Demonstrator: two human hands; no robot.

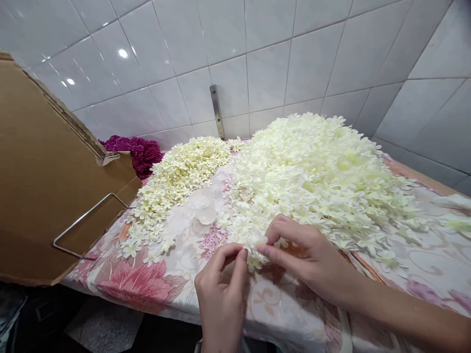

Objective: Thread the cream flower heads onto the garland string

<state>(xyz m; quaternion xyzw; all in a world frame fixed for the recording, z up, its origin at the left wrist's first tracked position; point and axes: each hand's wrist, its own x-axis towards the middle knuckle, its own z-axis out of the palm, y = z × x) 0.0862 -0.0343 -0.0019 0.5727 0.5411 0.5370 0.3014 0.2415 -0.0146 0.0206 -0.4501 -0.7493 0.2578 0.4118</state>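
Note:
My right hand [307, 250] pinches a small white artificial flower [260, 240] between thumb and finger. Close beside it, my left hand [222, 289] is closed in a pinch at the flower's near left side; whatever sits between those fingertips is too small to make out. Both hands are just above the front of a large heap of loose white flowers [316, 171]. To the left is a smaller heap of creamy flowers [195, 159], with several blossoms spilling toward the table's front edge. A small translucent cup [204, 212] stands between the two heaps.
A floral tablecloth [143, 282] covers the table. On the left stands a large cardboard box [55, 171], with a bent metal wire handle [84, 215] near it. Dark magenta material [145, 154] lies behind the box. A metal bracket [217, 110] is against the tiled wall [268, 68].

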